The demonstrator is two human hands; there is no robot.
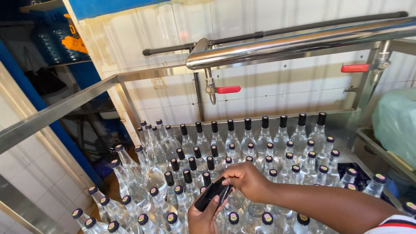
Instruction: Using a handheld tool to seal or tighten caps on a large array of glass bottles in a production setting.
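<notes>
My left hand (203, 219) comes up from the bottom edge and holds a small stack of black sleeve-like cap seals (212, 193). My right hand (248, 178) reaches in from the right, its fingertips pinching the top end of that black stack. Both hands hover just above a dense crowd of clear glass bottles (234, 143) with dark caps, standing upright in a metal tray. The bottles at the back wear tall black sleeves over their necks; nearer ones show round purple-rimmed caps (233, 217).
A steel pipe (294, 43) with a red-handled tap (227, 89) runs above the bottles. A second red handle (354, 68) sits at the right. A steel frame rail (60, 108) slants at left. A green plastic bag (396, 123) lies on a right-hand shelf. White panel wall behind.
</notes>
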